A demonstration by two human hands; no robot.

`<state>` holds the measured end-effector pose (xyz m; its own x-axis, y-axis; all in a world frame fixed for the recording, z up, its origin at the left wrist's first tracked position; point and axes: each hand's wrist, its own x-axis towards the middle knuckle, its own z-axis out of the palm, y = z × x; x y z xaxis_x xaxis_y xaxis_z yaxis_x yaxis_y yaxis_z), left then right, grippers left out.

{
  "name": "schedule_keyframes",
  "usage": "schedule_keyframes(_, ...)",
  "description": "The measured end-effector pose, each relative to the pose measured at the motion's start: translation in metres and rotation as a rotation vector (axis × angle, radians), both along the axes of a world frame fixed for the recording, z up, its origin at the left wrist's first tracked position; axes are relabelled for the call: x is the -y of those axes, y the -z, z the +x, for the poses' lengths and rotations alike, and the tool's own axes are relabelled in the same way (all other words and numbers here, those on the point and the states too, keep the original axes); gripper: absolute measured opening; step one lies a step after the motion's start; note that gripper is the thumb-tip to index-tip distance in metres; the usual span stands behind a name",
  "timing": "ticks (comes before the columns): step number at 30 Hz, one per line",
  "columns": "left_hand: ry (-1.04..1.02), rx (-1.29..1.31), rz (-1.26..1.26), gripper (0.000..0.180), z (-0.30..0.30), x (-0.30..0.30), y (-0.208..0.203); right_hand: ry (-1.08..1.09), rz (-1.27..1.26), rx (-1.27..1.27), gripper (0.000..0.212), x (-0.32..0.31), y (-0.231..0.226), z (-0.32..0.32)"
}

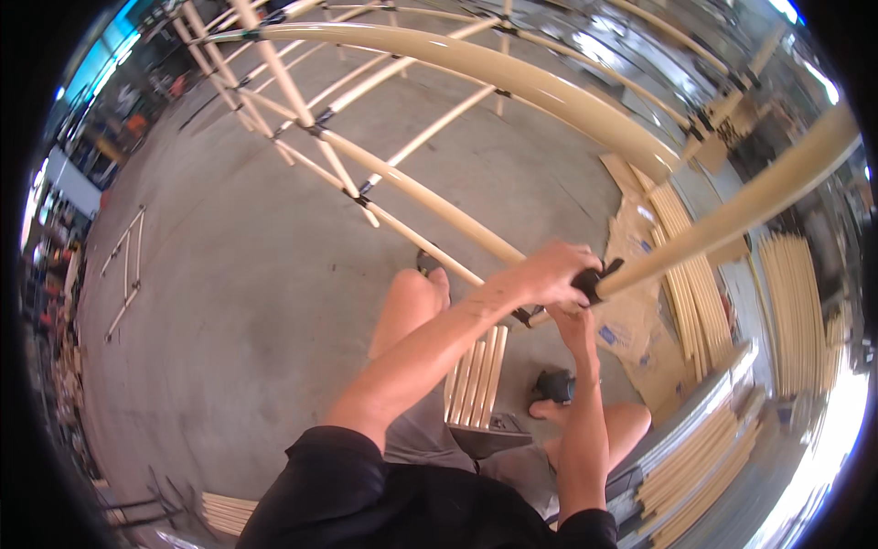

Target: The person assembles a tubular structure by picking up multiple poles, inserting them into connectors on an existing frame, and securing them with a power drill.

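My left hand (549,272) is closed over a black binding (596,279) at the end of a cream bamboo pole (741,210) that runs up to the right. My right hand (574,322) reaches up from below and touches the same joint, its fingers partly hidden behind the left hand. The joint belongs to a frame of lashed cream poles (430,206) with black ties at the crossings. A thick curved pole (512,73) arches overhead.
I stand above a grey concrete floor (238,302), my knees and sandalled feet below. A short bundle of poles (476,375) stands between my legs. Stacks of poles (796,311) and flattened cardboard (640,320) lie at the right. Loose sticks (128,270) lie at left.
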<state>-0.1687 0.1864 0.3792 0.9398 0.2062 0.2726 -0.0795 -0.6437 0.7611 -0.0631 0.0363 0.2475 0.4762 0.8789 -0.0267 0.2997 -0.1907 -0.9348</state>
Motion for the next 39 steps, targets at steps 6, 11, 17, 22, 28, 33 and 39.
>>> schedule_keyframes(6,0.118,-0.112,0.022,0.036,0.001,-0.007,0.003,0.025,0.051,-0.018,0.048,0.019,-0.080,-0.015)
schedule_keyframes(11,0.065,-0.099,0.018,0.035,0.006,-0.001,0.006,0.063,-0.038,-0.120,0.042,0.024,-0.127,-0.003)
schedule_keyframes(17,0.153,-0.206,-0.200,0.059,-0.012,-0.050,0.018,0.050,0.002,-0.121,0.041,-0.002,-0.119,0.009)
schedule_keyframes(22,0.044,-0.380,-0.111,0.058,-0.030,-0.042,0.005,0.166,0.063,-0.125,0.051,0.006,-0.103,0.009)
schedule_keyframes(28,0.007,-0.401,0.157,0.050,-0.031,-0.028,0.012,0.096,0.141,-0.122,0.063,0.012,-0.086,0.002)
schedule_keyframes(33,0.021,-0.379,0.113,0.053,-0.031,-0.031,0.006,0.103,0.202,-0.073,0.063,0.008,-0.075,0.001)
schedule_keyframes(39,0.029,-0.388,0.157,0.052,-0.031,-0.033,0.006,0.216,0.023,0.146,0.066,0.011,-0.086,-0.011)
